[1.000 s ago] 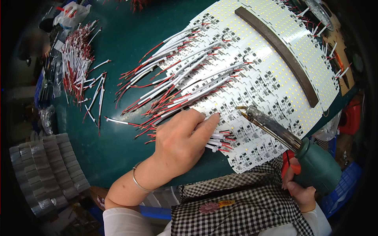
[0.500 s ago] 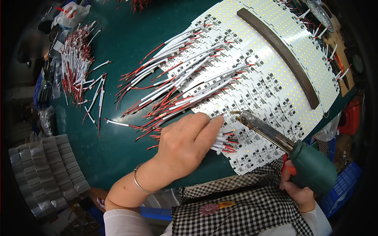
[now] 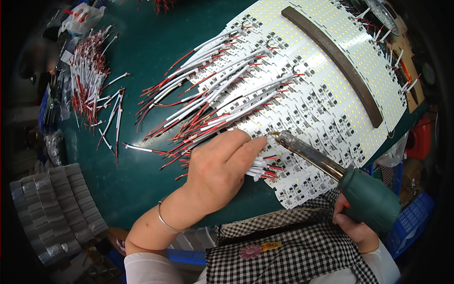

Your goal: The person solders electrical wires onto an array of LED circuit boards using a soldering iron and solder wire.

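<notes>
Several grey stacks (image 3: pixel 56 208) stand in the lower left of the frame, and a pale plastic bag (image 3: pixel 85 20) lies at upper left. A blue basket (image 3: pixel 412 218) fills the lower right, below a red object (image 3: pixel 418 141) near the right edge.

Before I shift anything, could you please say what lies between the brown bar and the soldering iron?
In the head view, the white circuit boards lie between the bar and the iron.

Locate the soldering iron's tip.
In the head view, just right of centre: the soldering iron's tip is over the white circuit boards, beside the fingertips of the left hand.
</notes>
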Demonstrator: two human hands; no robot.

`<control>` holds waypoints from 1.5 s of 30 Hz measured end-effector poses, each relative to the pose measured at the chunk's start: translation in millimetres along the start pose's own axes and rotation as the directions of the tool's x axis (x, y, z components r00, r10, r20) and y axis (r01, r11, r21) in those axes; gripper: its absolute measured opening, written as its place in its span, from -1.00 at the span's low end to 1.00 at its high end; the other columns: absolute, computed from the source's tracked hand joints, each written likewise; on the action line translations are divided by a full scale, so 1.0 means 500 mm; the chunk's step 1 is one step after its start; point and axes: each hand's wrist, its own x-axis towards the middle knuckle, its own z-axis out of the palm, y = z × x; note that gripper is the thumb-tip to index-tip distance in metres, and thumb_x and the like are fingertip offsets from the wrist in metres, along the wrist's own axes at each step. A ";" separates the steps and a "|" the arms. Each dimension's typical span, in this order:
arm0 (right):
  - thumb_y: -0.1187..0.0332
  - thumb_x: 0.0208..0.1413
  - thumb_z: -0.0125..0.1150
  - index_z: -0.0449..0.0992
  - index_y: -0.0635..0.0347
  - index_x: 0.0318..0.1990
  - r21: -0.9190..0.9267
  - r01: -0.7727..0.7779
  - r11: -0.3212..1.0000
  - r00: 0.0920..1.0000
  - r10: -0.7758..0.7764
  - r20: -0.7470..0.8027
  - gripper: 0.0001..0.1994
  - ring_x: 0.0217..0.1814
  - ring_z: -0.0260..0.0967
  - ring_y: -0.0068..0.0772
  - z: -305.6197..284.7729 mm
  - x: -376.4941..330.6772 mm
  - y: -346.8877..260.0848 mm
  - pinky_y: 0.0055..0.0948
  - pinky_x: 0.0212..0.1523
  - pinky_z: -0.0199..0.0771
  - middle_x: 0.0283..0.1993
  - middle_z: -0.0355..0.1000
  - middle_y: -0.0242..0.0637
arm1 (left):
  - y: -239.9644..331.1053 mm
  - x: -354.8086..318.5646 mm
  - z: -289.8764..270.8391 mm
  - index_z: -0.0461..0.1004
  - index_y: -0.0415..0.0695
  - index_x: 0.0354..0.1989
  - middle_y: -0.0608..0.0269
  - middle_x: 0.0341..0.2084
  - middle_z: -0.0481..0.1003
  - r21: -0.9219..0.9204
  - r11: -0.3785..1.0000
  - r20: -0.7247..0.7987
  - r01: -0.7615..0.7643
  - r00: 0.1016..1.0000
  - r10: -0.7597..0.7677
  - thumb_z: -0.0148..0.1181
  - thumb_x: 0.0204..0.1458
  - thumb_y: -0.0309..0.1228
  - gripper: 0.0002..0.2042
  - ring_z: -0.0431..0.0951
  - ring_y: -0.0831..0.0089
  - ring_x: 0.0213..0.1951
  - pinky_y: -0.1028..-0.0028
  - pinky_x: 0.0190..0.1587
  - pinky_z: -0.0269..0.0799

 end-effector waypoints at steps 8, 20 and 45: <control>0.38 -0.11 0.44 0.55 0.24 -0.06 0.721 -0.137 0.679 0.989 0.139 0.057 -0.60 -0.29 0.55 -0.42 0.015 0.011 0.018 -0.45 -0.34 0.51 -0.24 0.58 -0.26 | -0.002 0.002 0.002 0.61 -0.22 -0.12 0.11 -0.44 0.53 -0.031 0.999 -0.002 -0.013 1.000 0.013 0.23 -0.38 -0.73 -0.51 0.56 0.22 -0.46 0.36 -0.47 0.48; 0.33 -0.08 0.44 0.35 0.34 0.18 0.673 0.042 0.738 0.968 0.137 -0.211 -0.36 -0.58 0.32 -0.44 0.020 -0.009 -0.003 -0.48 -0.52 0.40 -0.56 0.36 -0.29 | 0.001 0.005 -0.004 0.60 -0.22 -0.11 0.11 -0.43 0.53 -0.024 1.000 0.035 -0.010 0.999 0.011 0.19 -0.38 -0.76 -0.49 0.57 0.21 -0.44 0.35 -0.45 0.49; 0.44 -0.05 0.35 0.48 0.27 0.07 0.337 -0.216 0.916 0.976 0.194 0.098 -0.55 0.21 0.32 -0.20 0.021 -0.088 0.074 -0.15 0.21 0.34 0.06 0.44 -0.18 | -0.013 0.013 0.002 0.65 -0.25 -0.24 0.14 -0.41 0.53 -0.100 0.993 0.058 -0.056 0.996 0.062 0.26 -0.19 -0.62 -0.73 0.57 0.33 -0.40 0.44 -0.39 0.51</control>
